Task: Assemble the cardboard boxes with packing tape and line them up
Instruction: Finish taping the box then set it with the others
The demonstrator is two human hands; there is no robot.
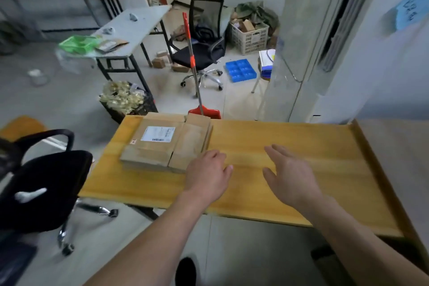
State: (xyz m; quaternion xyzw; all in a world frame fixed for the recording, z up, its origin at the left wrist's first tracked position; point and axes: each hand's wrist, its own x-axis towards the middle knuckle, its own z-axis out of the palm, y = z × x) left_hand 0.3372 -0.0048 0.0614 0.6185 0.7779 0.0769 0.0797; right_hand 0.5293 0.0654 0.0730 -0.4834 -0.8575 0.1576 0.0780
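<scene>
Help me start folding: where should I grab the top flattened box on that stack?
Probably by its near right edge, beside the left hand. The flattened cardboard boxes lie flat on the wooden table, so slide fingers under that exposed edge and lift. The right hand is free to steady it.

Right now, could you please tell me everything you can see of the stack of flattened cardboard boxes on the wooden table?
The stack of flattened cardboard boxes is brown, unassembled and lies flat on the left part of the yellow wooden table, reaching its far edge. The top one shows folded flaps with a seam between panels, a white printed shipping label with a barcode, and a small red mark beside it. More flat layers show at the edges beneath. The left hand is at the stack's near right corner; whether it touches is unclear.
</scene>
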